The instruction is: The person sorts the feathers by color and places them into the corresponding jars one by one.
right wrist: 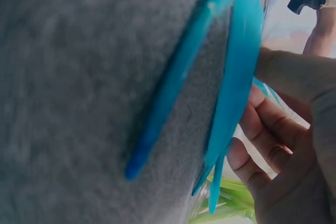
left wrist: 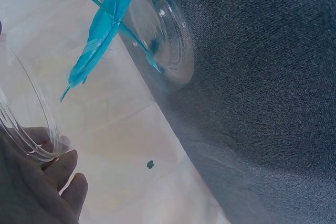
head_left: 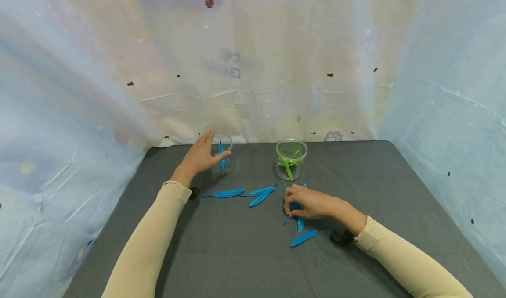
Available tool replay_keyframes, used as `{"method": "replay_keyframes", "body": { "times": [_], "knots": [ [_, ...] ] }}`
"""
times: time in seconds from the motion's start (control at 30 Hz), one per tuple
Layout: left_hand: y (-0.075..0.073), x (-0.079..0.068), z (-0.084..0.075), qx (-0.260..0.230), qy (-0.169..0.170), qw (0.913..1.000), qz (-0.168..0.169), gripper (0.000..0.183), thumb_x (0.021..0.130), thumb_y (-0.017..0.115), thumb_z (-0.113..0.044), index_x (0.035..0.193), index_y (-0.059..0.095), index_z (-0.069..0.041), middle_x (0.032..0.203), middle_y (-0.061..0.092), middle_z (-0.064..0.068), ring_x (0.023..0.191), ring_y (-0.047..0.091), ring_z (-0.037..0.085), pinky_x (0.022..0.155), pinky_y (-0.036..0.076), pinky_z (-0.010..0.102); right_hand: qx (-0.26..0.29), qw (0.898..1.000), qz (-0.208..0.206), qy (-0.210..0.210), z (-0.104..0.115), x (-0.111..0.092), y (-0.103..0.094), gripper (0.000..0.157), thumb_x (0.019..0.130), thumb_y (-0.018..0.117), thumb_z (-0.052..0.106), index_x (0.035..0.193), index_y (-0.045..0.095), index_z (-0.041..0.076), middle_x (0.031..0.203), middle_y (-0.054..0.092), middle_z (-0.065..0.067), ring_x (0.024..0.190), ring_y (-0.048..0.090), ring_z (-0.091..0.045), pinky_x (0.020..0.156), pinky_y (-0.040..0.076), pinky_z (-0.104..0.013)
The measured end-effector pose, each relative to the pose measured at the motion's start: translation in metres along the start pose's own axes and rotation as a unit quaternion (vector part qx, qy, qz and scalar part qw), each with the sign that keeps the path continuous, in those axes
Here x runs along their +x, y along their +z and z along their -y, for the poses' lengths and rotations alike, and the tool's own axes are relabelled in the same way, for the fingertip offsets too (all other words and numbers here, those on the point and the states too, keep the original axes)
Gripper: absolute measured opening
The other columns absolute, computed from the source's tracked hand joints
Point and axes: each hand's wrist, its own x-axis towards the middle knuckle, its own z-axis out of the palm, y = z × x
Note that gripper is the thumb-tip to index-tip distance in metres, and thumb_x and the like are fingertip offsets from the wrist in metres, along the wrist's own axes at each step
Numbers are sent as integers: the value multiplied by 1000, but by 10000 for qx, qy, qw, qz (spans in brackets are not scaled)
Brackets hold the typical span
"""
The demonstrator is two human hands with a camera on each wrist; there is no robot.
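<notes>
My left hand (head_left: pixel 199 156) holds a clear jar (head_left: pixel 230 168) by the rim, its thumb across the front and its fingers on the far side. Inside that jar stand blue feathers (left wrist: pixel 102 30), crossing each other in the left wrist view. Low over the table, my right hand (head_left: pixel 310 202) has its thumb and fingertips at a blue feather (right wrist: pixel 239 77), pinching it; the palm partly hides it in the head view. Another blue feather (head_left: pixel 301 224) lies under this hand, and one more (head_left: pixel 304 238) rests just in front of it.
A second clear jar (head_left: pixel 300 171) with green feathers (head_left: pixel 287 163) stands at the back, right of centre. Several blue feathers (head_left: pixel 227 194) lie on the grey table (head_left: pixel 237 254) between the hands. A patterned curtain (head_left: pixel 269 109) closes off the back and both sides.
</notes>
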Motion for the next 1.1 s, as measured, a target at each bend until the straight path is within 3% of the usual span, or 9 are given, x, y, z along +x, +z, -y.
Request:
{"method": "replay_keyframes", "body": {
  "times": [0.17,0.37,0.57,0.7,0.83,0.97,1.1],
  "knots": [
    [0,-1,0,-10,3,10000,-2,112,101,57,-74,173,8,-4,179,11,22,165,13,42,133,15,62,-89,9996,-221,-163,0,4,3,8,104,76,22,100,73,27,108,64,13,96,52,-14,86,46,-32],
    [1,0,1,-14,23,10000,-43,112,101,58,-73,173,9,-3,179,11,22,165,13,42,134,15,61,-1,9976,-571,-386,1,7,3,5,104,74,16,103,74,21,104,67,13,90,53,-17,83,43,-33],
    [1,1,2,26,13,10000,-19,112,101,57,-74,173,9,-3,179,11,22,165,13,41,134,14,60,394,9968,-664,-215,1,11,2,5,105,73,15,105,73,20,103,66,13,89,55,-21,79,48,-29],
    [1,1,2,7,-6,10000,-1,112,100,57,-74,173,9,-4,179,11,21,165,13,41,134,14,60,521,9960,-707,-134,2,12,0,6,106,72,14,106,72,20,103,65,13,88,58,-20,84,52,-34],
    [1,1,1,-6,1,10000,-3,113,100,57,-75,173,9,-4,179,11,22,165,14,41,135,13,59,584,9950,-781,-231,2,14,0,6,106,71,11,109,72,16,104,67,9,87,61,-13,86,55,-40],
    [1,1,1,3,20,10000,-7,113,100,56,-77,173,9,-3,178,11,22,165,14,41,135,13,59,671,9939,-832,-254,3,16,-1,8,106,71,9,113,73,12,108,69,3,89,59,-6,78,60,-39],
    [1,1,2,8,15,10000,-15,114,99,55,-77,173,9,-4,179,11,22,165,13,41,135,13,59,786,9924,-906,-258,4,18,-2,18,105,70,7,123,74,7,115,72,-6,92,62,-6,75,61,-38]
  ]
}}
